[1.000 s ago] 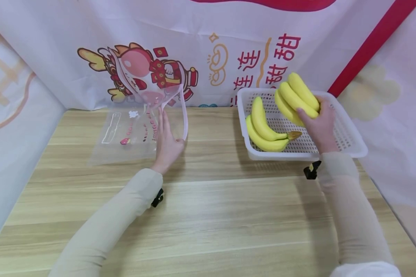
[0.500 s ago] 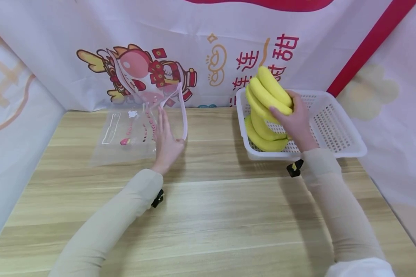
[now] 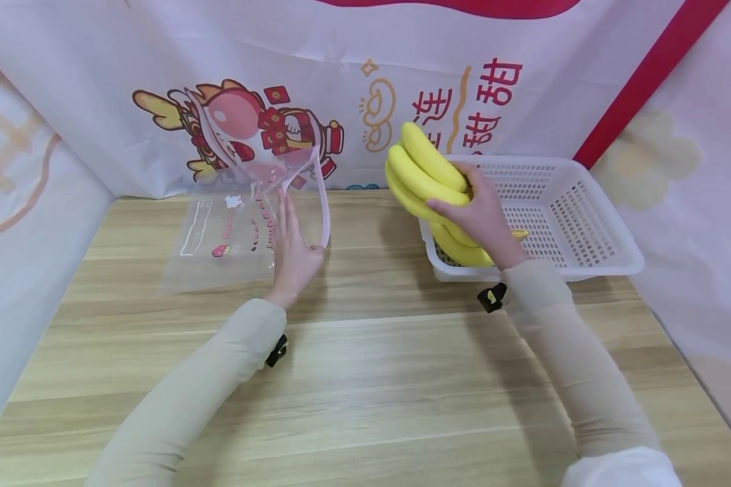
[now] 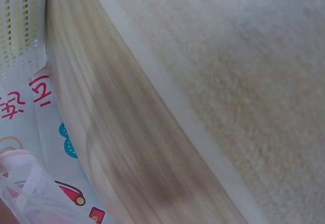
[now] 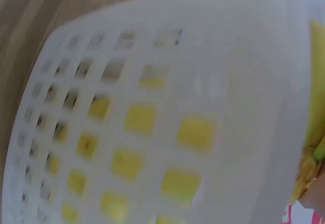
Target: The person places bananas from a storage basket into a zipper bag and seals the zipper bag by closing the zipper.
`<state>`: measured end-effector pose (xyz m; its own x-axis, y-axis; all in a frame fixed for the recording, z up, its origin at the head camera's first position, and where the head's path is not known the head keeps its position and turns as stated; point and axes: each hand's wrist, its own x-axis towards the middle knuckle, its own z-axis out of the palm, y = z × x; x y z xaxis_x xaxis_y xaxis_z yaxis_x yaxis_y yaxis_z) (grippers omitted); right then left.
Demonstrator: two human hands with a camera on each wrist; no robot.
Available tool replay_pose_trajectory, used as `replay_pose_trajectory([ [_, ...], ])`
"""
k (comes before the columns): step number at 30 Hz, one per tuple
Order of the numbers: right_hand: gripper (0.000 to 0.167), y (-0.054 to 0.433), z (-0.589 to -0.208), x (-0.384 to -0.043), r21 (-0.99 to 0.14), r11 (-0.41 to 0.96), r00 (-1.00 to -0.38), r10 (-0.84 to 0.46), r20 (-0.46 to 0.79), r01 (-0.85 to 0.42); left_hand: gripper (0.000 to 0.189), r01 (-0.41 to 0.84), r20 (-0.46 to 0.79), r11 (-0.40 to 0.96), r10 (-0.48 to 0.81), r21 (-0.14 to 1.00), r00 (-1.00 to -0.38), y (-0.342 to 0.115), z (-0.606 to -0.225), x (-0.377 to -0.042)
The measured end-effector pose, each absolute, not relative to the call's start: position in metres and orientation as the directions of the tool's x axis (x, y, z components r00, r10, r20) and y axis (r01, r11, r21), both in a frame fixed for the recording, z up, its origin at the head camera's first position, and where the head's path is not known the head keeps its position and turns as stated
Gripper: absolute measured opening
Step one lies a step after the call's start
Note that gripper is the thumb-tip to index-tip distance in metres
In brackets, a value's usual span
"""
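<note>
My right hand [image 3: 480, 213] grips a bunch of yellow bananas [image 3: 423, 172] and holds it raised over the left edge of the white plastic basket [image 3: 609, 223]. Below it in the basket lies a second bunch of bananas [image 3: 459, 251], partly hidden by the held one. On the left, my left hand [image 3: 295, 260] has its fingers straight at the mouth of a clear plastic bag [image 3: 219, 264] with pink print, its thumb at the bag's rim. The bag's mouth stands apart. In the right wrist view, the blurred basket wall [image 5: 244, 107] hides most of the bananas.
Both things rest on a wood-grain table [image 3: 365, 379]. A printed white cloth [image 3: 341, 40] hangs behind, with cartoon figures and red characters. The basket's left wall stands between its bananas and the bag.
My right hand has carried the bunch of bananas leftward, from over the middle of the basket to its left edge. My left hand and the bag have barely moved.
</note>
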<state>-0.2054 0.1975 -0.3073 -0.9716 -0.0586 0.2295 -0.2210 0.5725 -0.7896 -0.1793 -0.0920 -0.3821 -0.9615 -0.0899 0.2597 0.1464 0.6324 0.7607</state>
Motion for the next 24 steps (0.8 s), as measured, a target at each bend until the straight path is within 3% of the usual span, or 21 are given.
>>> replay_pose_trajectory([
  [10,0.073,0.169,-0.309,-0.206,-0.775,0.552,-0.95,-0.226,0.216,-0.307,0.106,0.204,0.306,0.605,-0.07,0.77,-0.949,-0.088,-0.384,-0.177],
  [19,0.078,0.151,-0.307,-0.202,-0.724,0.623,-0.948,-0.286,0.141,-0.296,0.106,0.255,0.36,0.611,-0.052,0.749,-0.931,-0.084,-0.384,-0.175],
  [24,0.077,0.143,-0.307,-0.202,-0.695,0.619,-0.917,-0.365,0.16,-0.367,0.106,0.259,0.368,0.622,-0.052,0.739,-0.928,-0.084,-0.384,-0.175],
])
